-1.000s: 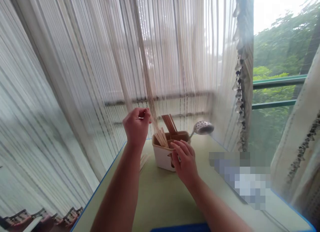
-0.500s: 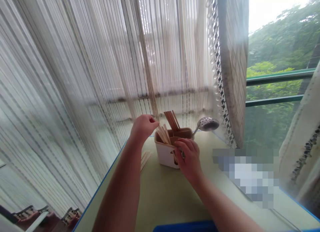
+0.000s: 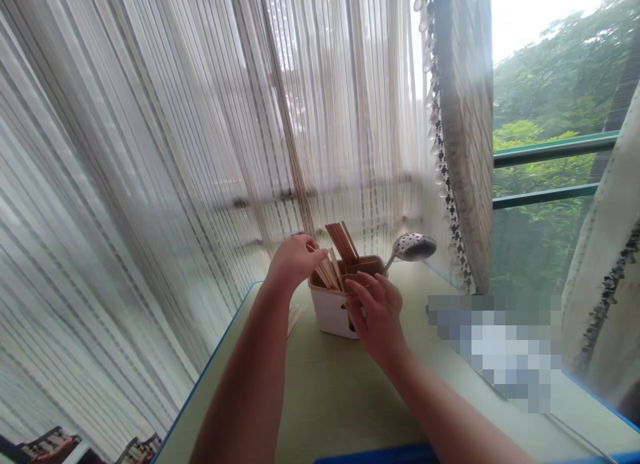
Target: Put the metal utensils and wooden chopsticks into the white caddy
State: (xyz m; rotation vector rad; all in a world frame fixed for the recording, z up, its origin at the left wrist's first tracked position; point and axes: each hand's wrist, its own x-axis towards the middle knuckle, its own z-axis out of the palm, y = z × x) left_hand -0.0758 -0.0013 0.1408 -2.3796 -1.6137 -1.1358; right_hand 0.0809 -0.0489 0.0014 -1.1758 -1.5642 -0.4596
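A white utensil holder (image 3: 330, 312) with a brown inner lining stands on the table. My left hand (image 3: 296, 259) is at its left side, thumb and fingers pinched on the tops of pale wooden chopsticks (image 3: 327, 275) that lean in the left part. My right hand (image 3: 379, 311) grips the front right rim, its fingers covering part of the cut-out in the front wall. Darker brown chopsticks (image 3: 343, 243) stand in the back compartment. A slotted metal ladle (image 3: 416, 247) leans out to the right. More pale chopsticks (image 3: 295, 321) lie on the table, partly behind my left forearm.
The pale table (image 3: 340, 397) has a blue edge. A blurred-out object (image 3: 500, 351) lies at the right, a thin cord running from it. Something blue (image 3: 380, 453) shows at the near edge. Sheer curtains (image 3: 200, 117) hang behind, beside a window with green rails.
My left hand has moved slightly right and down, nearer the holder, along with the pale chopsticks. My right hand stays on the rim. The view has shifted a little.
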